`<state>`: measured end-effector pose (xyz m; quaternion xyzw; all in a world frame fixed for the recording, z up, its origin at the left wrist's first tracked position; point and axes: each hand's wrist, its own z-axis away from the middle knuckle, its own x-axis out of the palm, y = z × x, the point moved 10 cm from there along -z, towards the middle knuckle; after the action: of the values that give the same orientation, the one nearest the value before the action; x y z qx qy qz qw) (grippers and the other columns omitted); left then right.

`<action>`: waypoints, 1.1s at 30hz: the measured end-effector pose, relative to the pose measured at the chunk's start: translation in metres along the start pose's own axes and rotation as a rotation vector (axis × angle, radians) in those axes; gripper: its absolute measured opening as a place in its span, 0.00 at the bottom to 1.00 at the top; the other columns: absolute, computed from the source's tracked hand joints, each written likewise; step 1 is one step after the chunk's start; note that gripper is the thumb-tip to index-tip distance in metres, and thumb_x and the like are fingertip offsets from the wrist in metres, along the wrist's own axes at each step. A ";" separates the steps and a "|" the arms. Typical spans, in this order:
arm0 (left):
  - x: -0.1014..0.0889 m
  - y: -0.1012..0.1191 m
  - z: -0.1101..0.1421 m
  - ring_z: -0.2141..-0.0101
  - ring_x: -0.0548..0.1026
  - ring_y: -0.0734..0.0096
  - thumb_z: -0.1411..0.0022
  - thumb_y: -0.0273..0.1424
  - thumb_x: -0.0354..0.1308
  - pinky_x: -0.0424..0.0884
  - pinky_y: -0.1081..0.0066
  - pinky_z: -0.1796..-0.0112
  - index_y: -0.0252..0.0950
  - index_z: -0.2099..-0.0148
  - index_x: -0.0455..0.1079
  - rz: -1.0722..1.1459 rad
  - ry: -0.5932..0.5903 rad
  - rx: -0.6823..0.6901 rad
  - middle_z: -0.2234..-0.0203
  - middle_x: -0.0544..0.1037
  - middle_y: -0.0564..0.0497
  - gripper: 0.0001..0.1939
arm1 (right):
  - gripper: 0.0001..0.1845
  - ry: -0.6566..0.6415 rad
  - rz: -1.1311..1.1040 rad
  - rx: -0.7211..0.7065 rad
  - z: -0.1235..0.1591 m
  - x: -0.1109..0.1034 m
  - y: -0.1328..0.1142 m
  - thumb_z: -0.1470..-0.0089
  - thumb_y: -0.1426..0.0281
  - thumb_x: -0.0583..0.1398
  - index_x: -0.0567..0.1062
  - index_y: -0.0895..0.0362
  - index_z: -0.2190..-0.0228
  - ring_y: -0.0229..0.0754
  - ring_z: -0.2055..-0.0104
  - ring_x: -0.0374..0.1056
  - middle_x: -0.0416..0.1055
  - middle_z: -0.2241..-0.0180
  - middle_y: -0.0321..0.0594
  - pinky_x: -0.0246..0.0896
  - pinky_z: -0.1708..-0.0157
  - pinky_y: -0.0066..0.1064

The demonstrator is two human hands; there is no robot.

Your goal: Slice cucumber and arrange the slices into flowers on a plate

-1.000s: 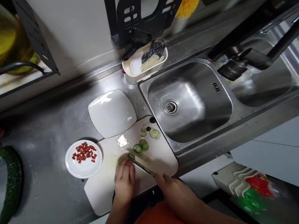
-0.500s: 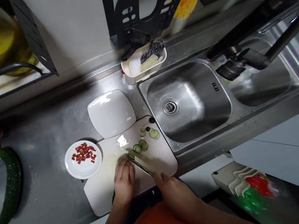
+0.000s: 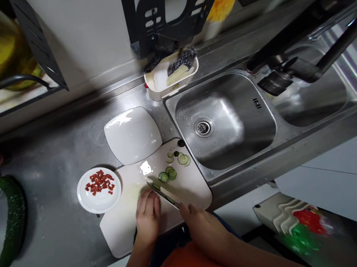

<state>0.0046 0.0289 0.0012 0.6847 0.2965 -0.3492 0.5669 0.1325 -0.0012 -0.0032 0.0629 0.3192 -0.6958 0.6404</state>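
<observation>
My right hand point(image 3: 197, 220) grips a kitchen knife point(image 3: 165, 197), its blade pointing up and left over the white cutting board point(image 3: 120, 231). Beside the blade my left hand point(image 3: 148, 210) is closed, fingers curled, on a cucumber point(image 3: 135, 236) that is almost wholly hidden; only a dark green end peeks out by the wrist. A slice clings near the blade. Several cucumber slices point(image 3: 168, 174) lie just past the knife, with paler slices point(image 3: 183, 159) and dark end pieces point(image 3: 180, 143) at the board's upper right corner.
Left of the board stands a white plate point(image 3: 84, 198) of diced red pieces point(image 3: 100, 182). A square white plate point(image 3: 133, 134) touches the board's far edge. The sink point(image 3: 230, 110) adjoins on the right, under a black faucet point(image 3: 280, 81). A whole cucumber point(image 3: 12, 222) lies far left.
The knife and my right hand have shifted slightly up and left, so the blade tip reaches farther past my left fingers. My left hand has hardly moved.
</observation>
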 end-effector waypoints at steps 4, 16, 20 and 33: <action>0.000 -0.001 0.001 0.53 0.73 0.64 0.37 0.24 0.50 0.70 0.60 0.51 0.34 0.53 0.69 0.016 0.000 -0.003 0.58 0.76 0.44 0.11 | 0.26 0.018 -0.015 0.006 -0.002 0.002 0.001 0.47 0.85 0.43 0.67 0.58 0.51 0.45 0.66 0.72 0.72 0.62 0.49 0.60 0.71 0.30; 0.002 0.000 -0.001 0.53 0.72 0.65 0.38 0.23 0.51 0.68 0.61 0.49 0.33 0.53 0.69 0.015 -0.023 -0.014 0.58 0.76 0.45 0.11 | 0.19 0.001 0.020 0.023 -0.012 0.001 -0.001 0.43 0.81 0.45 0.66 0.56 0.55 0.42 0.66 0.71 0.72 0.63 0.44 0.61 0.71 0.27; 0.001 0.001 -0.001 0.53 0.72 0.64 0.37 0.24 0.51 0.69 0.60 0.49 0.34 0.52 0.69 0.023 -0.022 -0.013 0.58 0.76 0.45 0.12 | 0.20 0.033 0.022 0.016 -0.019 0.001 -0.004 0.43 0.82 0.44 0.67 0.57 0.54 0.42 0.63 0.71 0.72 0.62 0.45 0.64 0.67 0.29; 0.001 0.001 0.000 0.52 0.72 0.64 0.38 0.23 0.51 0.68 0.60 0.48 0.34 0.52 0.69 0.024 -0.016 -0.010 0.57 0.76 0.45 0.12 | 0.18 0.152 0.068 -0.036 -0.034 0.008 -0.006 0.43 0.81 0.45 0.69 0.58 0.57 0.43 0.63 0.69 0.72 0.64 0.45 0.62 0.65 0.31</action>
<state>0.0060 0.0288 0.0006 0.6825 0.2855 -0.3461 0.5769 0.1143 0.0096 -0.0322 0.1148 0.3770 -0.6611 0.6385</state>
